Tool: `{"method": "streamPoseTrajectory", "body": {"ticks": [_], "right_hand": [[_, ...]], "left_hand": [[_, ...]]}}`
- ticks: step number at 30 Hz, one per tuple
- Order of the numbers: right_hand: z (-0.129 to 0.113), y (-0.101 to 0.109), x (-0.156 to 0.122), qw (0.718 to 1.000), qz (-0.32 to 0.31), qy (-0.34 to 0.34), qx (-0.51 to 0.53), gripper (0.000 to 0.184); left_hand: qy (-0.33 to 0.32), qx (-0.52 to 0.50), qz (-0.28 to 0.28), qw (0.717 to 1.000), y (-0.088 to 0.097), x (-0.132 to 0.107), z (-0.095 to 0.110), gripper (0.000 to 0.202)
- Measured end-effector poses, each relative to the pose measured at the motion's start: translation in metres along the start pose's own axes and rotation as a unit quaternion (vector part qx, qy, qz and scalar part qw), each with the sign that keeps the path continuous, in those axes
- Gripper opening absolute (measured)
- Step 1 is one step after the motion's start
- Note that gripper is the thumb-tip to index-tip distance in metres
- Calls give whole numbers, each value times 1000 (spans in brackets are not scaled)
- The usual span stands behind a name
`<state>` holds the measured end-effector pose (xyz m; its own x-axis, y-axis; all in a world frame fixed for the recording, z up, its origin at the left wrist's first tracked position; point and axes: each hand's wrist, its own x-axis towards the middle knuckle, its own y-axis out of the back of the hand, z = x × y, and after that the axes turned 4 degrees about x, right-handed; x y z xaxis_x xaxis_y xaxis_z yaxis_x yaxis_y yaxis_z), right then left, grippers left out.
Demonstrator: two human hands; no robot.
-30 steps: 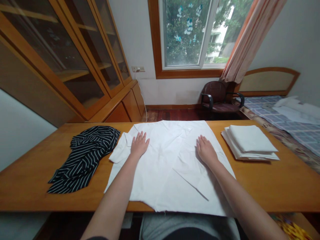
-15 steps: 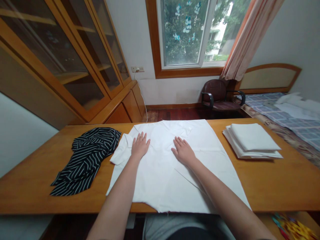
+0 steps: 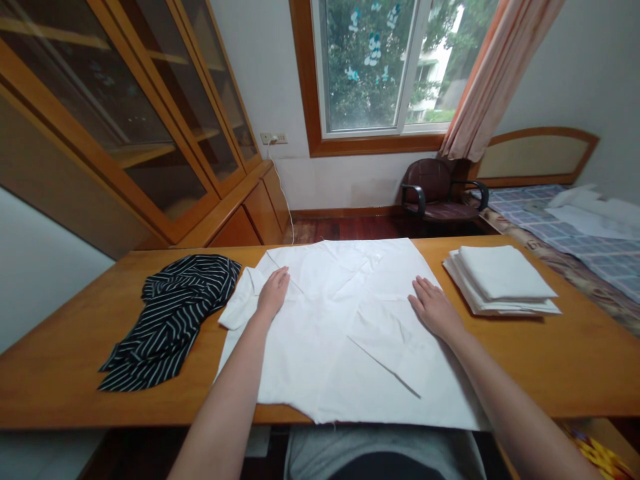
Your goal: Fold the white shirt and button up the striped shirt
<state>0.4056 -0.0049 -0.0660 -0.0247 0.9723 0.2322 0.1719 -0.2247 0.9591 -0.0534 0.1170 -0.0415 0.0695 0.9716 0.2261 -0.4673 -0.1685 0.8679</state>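
Broadly, a glass-door cabinet (image 3: 125, 133) fills the wall far out to the left of the left grip (image 3: 273, 293). Next in size, the wooden surface (image 3: 550, 373) runs the full width under both arms and reaches well past the right grip (image 3: 436, 308). A white shirt (image 3: 345, 333) lies spread flat on it, under both grips. Its near hem hangs just over the edge toward the person, and its far edge lies a little beyond the fingertips. A striped top (image 3: 170, 313), dark with thin white lines, lies crumpled to the left of the left grip, right beside the shirt's folded sleeve (image 3: 240, 303). A stack (image 3: 500, 280) of folded white cloth sits just to the right of the right grip, apart from the shirt. The left grip is released, fingers straight and close together, resting on the shirt by that sleeve and holding nothing. The right grip is released too, palm down and fingers spread a little, pressed flat on the shirt near its right edge, with nothing clasped.
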Motion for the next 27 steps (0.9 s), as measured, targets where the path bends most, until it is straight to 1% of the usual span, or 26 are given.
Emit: {"method": "streamPoseTrajectory", "body": {"ticks": [2, 4, 6, 8, 9, 10, 12, 15, 17, 19, 21, 23, 25, 27], "right_hand": [[3, 1, -3, 1000, 2, 3, -2, 55], [1, 2, -4, 1000, 6, 2, -2, 54], [-1, 2, -3, 1000, 8, -1, -1, 53], [-2, 2, -3, 1000, 11, 0, -1, 53], [-2, 2, -3, 1000, 12, 1, -2, 53], [-1, 1, -3, 1000, 15, 3, -2, 53], [0, 0, -3, 1000, 21, 7, 2, 52], [3, -2, -4, 999, 29, 14, 15, 50], [4, -3, -4, 999, 32, 18, 21, 49], [5, -3, -4, 999, 33, 21, 23, 49], [6, -4, -4, 999, 35, 26, 26, 48], [7, -4, -4, 998, 39, 29, 30, 48], [7, -4, -4, 998, 43, 32, 31, 47], [7, -4, -4, 998, 45, 33, 30, 47]], "left_hand": [[-3, -77, 53, 996, 10, -6, -3, 43], [-3, -114, 104, 988, 24, -15, -6, 40], [9, -104, 153, 983, 40, -26, -11, 37], [46, -54, 201, 977, 56, -36, -21, 36], [65, -21, 207, 976, 62, -41, -28, 36], [82, 15, 201, 976, 67, -45, -35, 36], [107, 89, 158, 978, 72, -52, -50, 39], [134, 160, 74, 975, 69, -60, -66, 54], [151, 181, 52, 970, 65, -64, -71, 62], [165, 181, 55, 968, 63, -66, -73, 66], [174, 159, 56, 970, 64, -64, -75, 70], [182, 132, 43, 974, 67, -61, -79, 70], [193, 112, 22, 975, 70, -57, -84, 64], [203, 98, 4, 974, 74, -54, -89, 53]]}}
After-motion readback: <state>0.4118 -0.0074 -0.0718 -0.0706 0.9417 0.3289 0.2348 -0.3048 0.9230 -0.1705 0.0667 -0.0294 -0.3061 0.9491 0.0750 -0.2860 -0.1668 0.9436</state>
